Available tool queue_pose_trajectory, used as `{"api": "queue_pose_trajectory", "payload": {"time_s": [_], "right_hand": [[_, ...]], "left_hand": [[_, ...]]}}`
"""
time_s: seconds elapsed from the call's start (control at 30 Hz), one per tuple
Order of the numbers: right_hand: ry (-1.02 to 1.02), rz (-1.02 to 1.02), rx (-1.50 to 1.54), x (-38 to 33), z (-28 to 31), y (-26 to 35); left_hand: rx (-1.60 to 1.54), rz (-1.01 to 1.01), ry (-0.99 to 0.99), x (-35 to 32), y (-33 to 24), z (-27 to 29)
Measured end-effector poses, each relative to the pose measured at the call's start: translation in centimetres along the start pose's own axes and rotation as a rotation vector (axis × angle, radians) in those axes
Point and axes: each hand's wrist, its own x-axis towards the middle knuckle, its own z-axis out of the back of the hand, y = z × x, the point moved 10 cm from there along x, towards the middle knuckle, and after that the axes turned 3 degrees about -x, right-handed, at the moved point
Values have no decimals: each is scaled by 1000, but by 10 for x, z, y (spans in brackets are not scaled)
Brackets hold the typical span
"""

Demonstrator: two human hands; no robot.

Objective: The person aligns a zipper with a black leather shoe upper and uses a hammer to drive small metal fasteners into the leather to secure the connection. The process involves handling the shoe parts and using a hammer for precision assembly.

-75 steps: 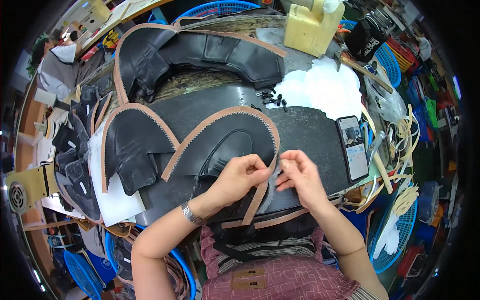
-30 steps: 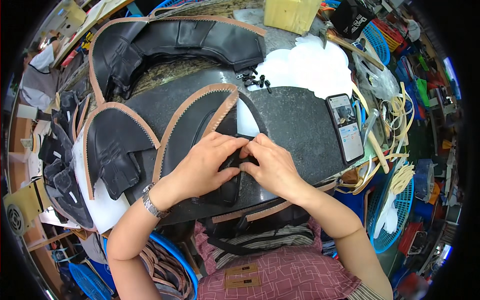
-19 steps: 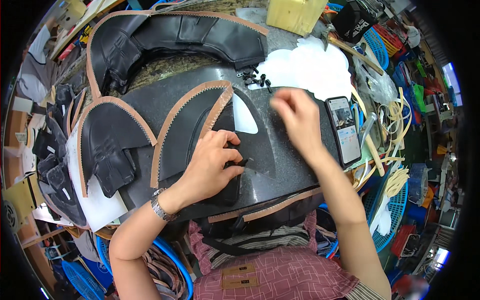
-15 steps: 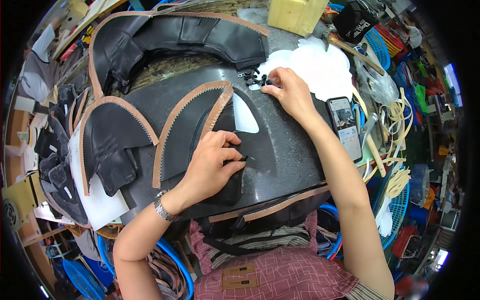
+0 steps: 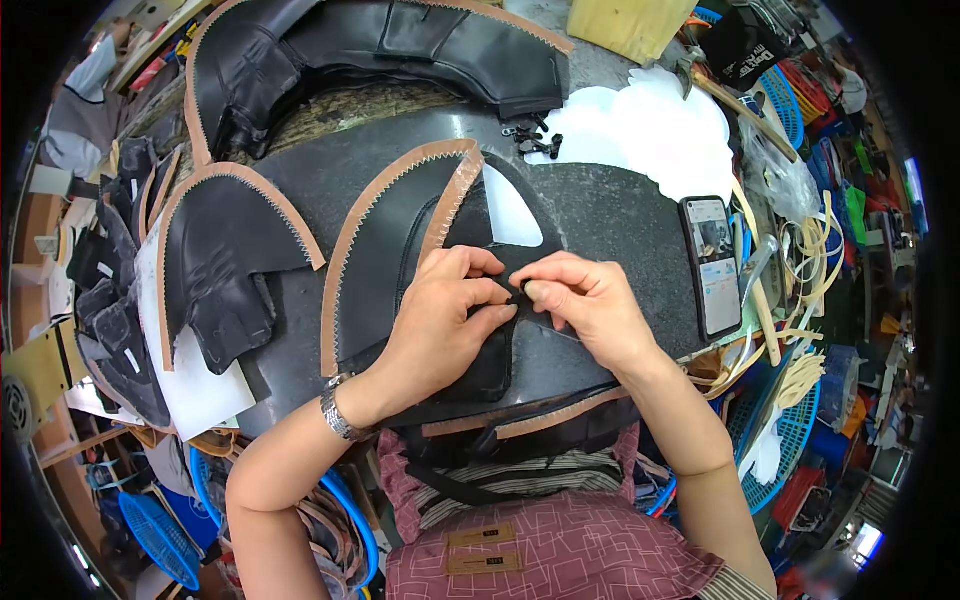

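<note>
Black leather panel (image 5: 400, 260) with tan zigzag trim lies flat on the desk (image 5: 620, 210). Left hand (image 5: 440, 320) presses it; right hand (image 5: 590, 305) fingers pinch a small dark clip (image 5: 518, 292). Leather looks soft, floppy; grip near its edge.

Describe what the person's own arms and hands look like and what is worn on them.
Both forearms are bare, with no sleeves in view and no gloves. The left hand has a silver metal link watch at the wrist. The right hand and its wrist carry nothing; no rings show on either hand.
</note>
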Motion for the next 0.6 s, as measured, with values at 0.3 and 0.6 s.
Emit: {"api": "queue_pose_trajectory", "payload": {"time_s": [0.3,0.6], "right_hand": [[-100,110,-280,-14,-4,4],[-225,285,-393,-22,-3,12]], "left_hand": [[-53,39,-13,0,2,2],[-91,35,-47,0,2,3]]}}
